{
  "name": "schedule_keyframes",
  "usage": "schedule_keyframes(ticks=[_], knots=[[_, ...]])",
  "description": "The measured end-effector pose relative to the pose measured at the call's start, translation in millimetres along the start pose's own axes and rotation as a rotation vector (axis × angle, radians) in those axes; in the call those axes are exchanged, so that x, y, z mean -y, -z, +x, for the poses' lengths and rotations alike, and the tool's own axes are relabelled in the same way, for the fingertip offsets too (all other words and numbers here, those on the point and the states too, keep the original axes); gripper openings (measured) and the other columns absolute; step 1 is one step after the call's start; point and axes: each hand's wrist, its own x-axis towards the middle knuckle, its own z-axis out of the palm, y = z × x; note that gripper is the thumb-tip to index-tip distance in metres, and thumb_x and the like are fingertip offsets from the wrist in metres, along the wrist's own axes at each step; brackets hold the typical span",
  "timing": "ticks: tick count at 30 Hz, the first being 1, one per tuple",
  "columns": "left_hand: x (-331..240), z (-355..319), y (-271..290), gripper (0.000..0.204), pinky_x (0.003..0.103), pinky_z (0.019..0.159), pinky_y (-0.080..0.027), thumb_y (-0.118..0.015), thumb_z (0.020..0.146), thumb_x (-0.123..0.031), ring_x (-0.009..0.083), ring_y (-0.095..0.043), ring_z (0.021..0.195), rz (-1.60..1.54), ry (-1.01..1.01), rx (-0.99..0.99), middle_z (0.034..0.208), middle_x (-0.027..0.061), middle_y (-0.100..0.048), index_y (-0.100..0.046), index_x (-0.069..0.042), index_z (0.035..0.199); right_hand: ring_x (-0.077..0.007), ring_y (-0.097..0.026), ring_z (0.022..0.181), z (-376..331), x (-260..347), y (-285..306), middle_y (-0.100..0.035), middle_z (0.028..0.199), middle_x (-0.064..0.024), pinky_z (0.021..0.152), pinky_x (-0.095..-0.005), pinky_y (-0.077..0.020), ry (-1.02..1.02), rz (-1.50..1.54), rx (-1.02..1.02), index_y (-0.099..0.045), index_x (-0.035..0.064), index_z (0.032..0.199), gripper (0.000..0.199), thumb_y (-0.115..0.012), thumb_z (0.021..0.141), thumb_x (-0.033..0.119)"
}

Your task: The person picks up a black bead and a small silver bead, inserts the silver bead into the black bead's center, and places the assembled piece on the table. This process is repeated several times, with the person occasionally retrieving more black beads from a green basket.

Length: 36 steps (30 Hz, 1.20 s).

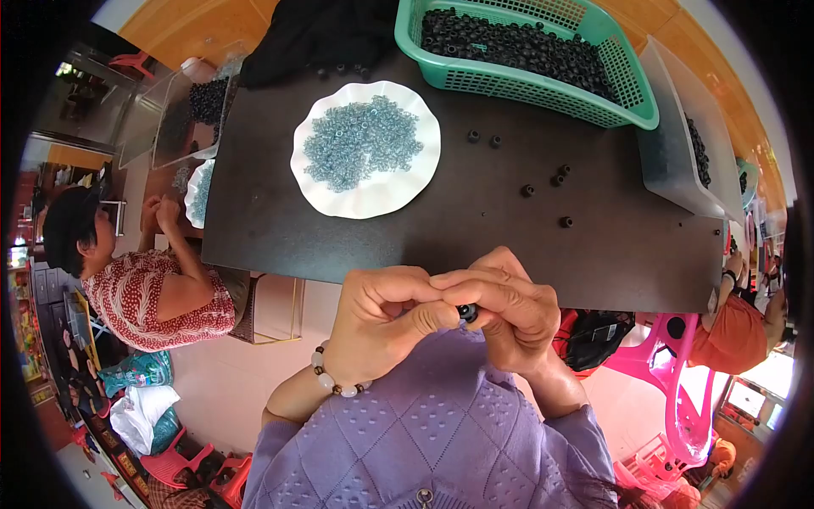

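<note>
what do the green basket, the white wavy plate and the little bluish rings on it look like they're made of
Green mesh basket: likely moulded plastic, with a uniform colour and regular slotted walls. White wavy-edged plate: smooth and matte, perhaps plastic or foam; the picture cannot settle which. Small pale blue rings: translucent and slightly glossy, so probably clear plastic or rubber.

- Your hands, the left hand and the right hand, sit together at the near edge of the dark table.
- Straight ahead, the near strip of table is bare; you can pass there.
- Far left of centre, the white plate of clear beads blocks the way.
- Far right, loose black pieces dot the surface.
- At the far edge stands the green basket; at the right edge, a clear bin.
</note>
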Motion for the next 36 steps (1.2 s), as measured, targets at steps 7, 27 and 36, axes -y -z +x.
schedule_keyframes(ticks=[7,27,36], knots=[[13,7,1,0.009,0.02,0.058,-0.045,-0.07,0.083,-0.005,0.0063,-0.056,0.066,-0.024,-0.034,-0.027,0.076,0.0045,-0.065,-0.07,0.002,0.088,-0.0197,-0.056,0.078,-1,-15,-1,-0.07,0.096,-0.009,0.069,-0.0293,-0.0466,0.024,-0.008,-0.03,-0.069,0.0031,0.096,0.018,-0.061,0.088,0.017],[35,30,2,0.017,0.02,0.057,-0.042,-0.07,0.085,-0.018,0.0058,-0.052,0.063,-0.198,0.095,-0.09,0.074,0.0034,-0.066,-0.071,-0.002,0.09,-0.02,-0.055,0.09,1,-40,17,-0.066,0.112,-0.0104,0.077,-0.03,-0.045,-0.057,0.078,0.021,-0.062,-0.0018,0.116,0.045,-0.063,0.087,0.033],[39,32,1,0.016,0.021,0.059,-0.043,-0.069,0.086,-0.017,0.0075,-0.053,0.064,-0.275,0.13,-0.088,0.074,0.0054,-0.066,-0.07,-0.002,0.091,-0.017,-0.051,0.083,-4,-43,19,-0.066,0.11,-0.0086,0.072,-0.0276,-0.0427,-0.076,0.095,-0.039,-0.063,-0.0031,0.114,0.046,-0.068,0.084,0.03]])
